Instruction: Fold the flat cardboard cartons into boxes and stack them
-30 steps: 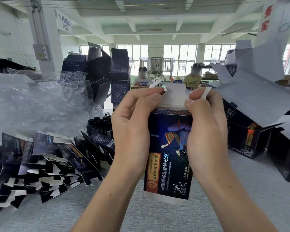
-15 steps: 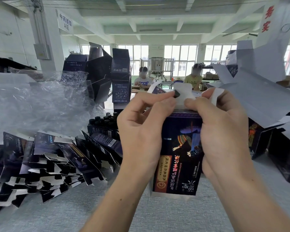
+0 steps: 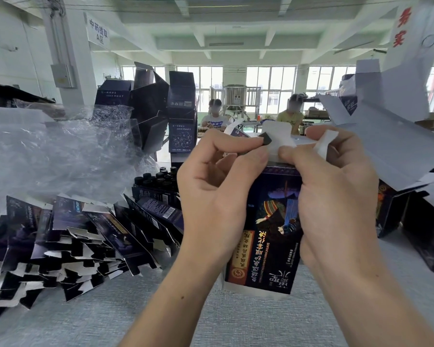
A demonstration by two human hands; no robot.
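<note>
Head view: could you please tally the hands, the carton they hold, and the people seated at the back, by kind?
Hands: 2 (left hand, right hand, both pinching the top flaps)
Held carton: 1
People at the back: 2 (person in white, person in yellow)
Total: 5

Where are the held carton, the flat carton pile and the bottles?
held carton (image 3: 268, 229): head view, printed front panel.
flat carton pile (image 3: 68, 234): head view, middle of the pile.
bottles (image 3: 158, 177): head view, dark caps.
</note>
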